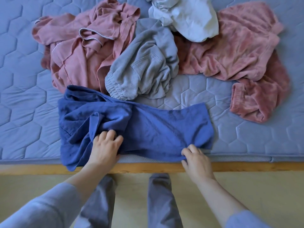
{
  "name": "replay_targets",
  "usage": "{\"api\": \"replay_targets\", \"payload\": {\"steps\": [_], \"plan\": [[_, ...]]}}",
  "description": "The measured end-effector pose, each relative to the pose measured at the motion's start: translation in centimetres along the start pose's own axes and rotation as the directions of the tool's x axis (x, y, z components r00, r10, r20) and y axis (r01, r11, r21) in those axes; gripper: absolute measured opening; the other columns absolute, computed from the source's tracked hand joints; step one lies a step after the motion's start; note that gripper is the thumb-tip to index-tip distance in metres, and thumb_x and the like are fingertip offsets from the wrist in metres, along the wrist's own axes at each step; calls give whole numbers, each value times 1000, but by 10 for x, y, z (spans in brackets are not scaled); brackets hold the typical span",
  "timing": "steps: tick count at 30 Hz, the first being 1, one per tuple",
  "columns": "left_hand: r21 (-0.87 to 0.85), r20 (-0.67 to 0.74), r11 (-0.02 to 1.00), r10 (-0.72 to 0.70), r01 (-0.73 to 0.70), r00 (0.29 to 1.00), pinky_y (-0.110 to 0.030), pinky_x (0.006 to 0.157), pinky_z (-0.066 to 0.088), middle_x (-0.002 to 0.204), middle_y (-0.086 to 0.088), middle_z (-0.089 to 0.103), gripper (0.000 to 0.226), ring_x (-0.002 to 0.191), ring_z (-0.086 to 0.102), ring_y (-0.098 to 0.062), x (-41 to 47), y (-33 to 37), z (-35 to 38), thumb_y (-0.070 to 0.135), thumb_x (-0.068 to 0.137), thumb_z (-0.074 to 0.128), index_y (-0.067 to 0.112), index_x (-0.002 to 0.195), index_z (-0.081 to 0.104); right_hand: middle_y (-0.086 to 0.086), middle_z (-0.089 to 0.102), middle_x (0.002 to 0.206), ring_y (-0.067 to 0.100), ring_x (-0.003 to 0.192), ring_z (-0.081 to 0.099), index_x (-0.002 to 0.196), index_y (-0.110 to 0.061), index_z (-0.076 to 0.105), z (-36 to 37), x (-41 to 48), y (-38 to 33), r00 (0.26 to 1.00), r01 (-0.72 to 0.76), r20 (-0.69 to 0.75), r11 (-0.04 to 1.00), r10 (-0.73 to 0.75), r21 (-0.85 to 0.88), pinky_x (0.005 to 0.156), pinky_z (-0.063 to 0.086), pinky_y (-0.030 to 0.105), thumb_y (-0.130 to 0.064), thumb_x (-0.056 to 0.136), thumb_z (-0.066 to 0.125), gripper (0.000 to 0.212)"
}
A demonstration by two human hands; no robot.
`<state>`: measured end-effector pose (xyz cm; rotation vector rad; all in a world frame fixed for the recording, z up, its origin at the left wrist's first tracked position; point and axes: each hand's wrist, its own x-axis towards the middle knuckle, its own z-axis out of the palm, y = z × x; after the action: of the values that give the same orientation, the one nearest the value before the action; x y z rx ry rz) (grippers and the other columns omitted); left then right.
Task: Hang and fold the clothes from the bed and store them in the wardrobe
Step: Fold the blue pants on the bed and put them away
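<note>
a person stands at the edge of a bed and works on a blue garment, spread crosswise along the near side of the quilted mattress, one end bunched and drooping over the wooden bed frame. the left hand lies on the crumpled left part, fingers curled into a fold of the cloth. the right hand pinches the near hem close to the garment's right corner, fingers bent around the edge. both hands have hold of the same piece and nothing else.

by the look of it, the job is at an early stage. the blue garment is only partly flattened and shows no finished fold. behind it lies an unsorted heap: a dusty pink garment on the left, a grey garment with an elastic waistband in the middle, a white garment at the far edge, and a pink fleece garment on the right. no folded stack or hanger is in view, and the wardrobe is out of frame, so nearly all the hanging, folding and storing appears to remain.
</note>
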<state>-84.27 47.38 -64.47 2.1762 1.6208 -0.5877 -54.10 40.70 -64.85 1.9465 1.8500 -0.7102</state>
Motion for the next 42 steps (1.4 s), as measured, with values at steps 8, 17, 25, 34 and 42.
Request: {"api": "replay_targets", "payload": {"steps": [8,17,25,34,42], "plan": [[-44,-69,999,16,-20,997,-43,72,46,94,-5,60,28,85,56,-31,0,4,11,36,62,86,17,79,75,-2,60,95,21,91,63,91,-21,57,-2,14,-26,995,99,-23,995,-100,-15,68,44,34,-21,90,55,3],[37,-98,995,100,-96,990,-39,60,46,83,-8,59,41,67,55,-32,12,-13,-4,1,47,80,9,85,67,-2,54,71,24,70,59,70,-15,55,-6,4,25,974,187,-160,966,-159,181,57,34,27,-4,70,72,20],[-43,111,998,45,-41,993,-34,72,44,98,-1,56,15,87,51,-24,14,-16,2,12,84,53,16,91,66,-4,63,82,19,81,65,76,-24,60,4,7,9,1000,-1,9,999,0,40,56,32,30,-46,93,49,29],[-265,-246,960,25,-92,969,-37,56,51,98,-8,54,35,73,60,-30,46,-5,-27,38,84,63,8,102,64,-2,29,156,27,113,60,147,-20,38,-41,88,-29,987,5,-153,952,44,307,83,50,38,-26,99,49,50],[-225,-189,960,124,-166,974,-34,61,47,141,-4,37,55,85,63,-31,98,25,-36,28,86,63,14,136,46,9,29,153,37,118,54,147,-13,30,-53,128,17,899,-344,-184,901,397,264,88,46,42,-26,99,48,53]]}}
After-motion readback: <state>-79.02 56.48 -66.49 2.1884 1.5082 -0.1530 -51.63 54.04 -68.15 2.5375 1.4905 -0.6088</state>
